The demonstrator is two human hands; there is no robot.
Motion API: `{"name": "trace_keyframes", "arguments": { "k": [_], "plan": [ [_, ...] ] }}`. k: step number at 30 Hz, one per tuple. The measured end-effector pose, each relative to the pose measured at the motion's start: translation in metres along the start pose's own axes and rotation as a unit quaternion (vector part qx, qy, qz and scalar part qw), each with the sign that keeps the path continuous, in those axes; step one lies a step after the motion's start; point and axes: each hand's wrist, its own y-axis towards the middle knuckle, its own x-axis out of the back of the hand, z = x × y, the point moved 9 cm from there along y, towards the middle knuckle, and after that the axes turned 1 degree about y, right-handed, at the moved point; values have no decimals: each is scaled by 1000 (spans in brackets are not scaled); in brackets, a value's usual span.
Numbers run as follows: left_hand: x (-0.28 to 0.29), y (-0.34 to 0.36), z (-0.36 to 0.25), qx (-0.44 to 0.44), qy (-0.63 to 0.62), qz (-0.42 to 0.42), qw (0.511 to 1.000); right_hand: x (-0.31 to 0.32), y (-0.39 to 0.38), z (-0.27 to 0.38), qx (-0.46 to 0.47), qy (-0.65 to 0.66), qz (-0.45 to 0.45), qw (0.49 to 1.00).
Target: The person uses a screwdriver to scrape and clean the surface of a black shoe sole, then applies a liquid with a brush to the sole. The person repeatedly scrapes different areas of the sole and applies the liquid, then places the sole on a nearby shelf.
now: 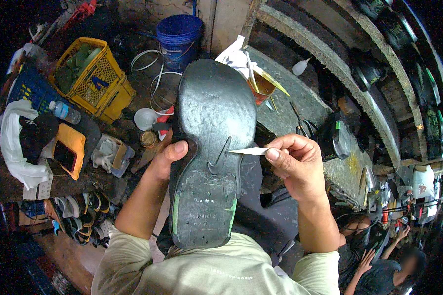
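Note:
A black shoe sole [216, 113] stands lengthwise in front of my chest, its broad end away from me. Its waist bears a curved hook-shaped mark [220, 157], and strips of green [230, 212] show along the edges of the narrow end. My left hand [168, 160] grips the sole's left side, thumb at the edge and the other fingers hidden behind it. Between the thumb and fingers of my right hand [298, 164] is a thin, pale pointed strip [251, 151]. The strip's tip reaches the sole just right of the hook mark.
A yellow crate [91, 81] and blue bucket [179, 42] stand at the far left and back. An orange pouch with a phone [66, 152] lies left. Scissors [300, 123] rest on the right bench [280, 105]; another person [384, 273] sits lower right.

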Motion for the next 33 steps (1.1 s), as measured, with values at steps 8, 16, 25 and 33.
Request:
{"name": "trace_keyframes", "arguments": {
  "k": [8,16,25,33],
  "plan": [
    [-7,-3,-7,0,10,-11,1000,-1,0,0,-5,-20,2,1000],
    [-5,-2,-2,13,4,-19,1000,-2,-5,-2,-16,-45,17,999],
    [-10,-4,-4,9,6,-12,1000,-3,-6,1,9,-69,16,997],
    [15,-10,7,13,-21,-37,999,53,18,24,121,-147,-184,964]
  ]
}}
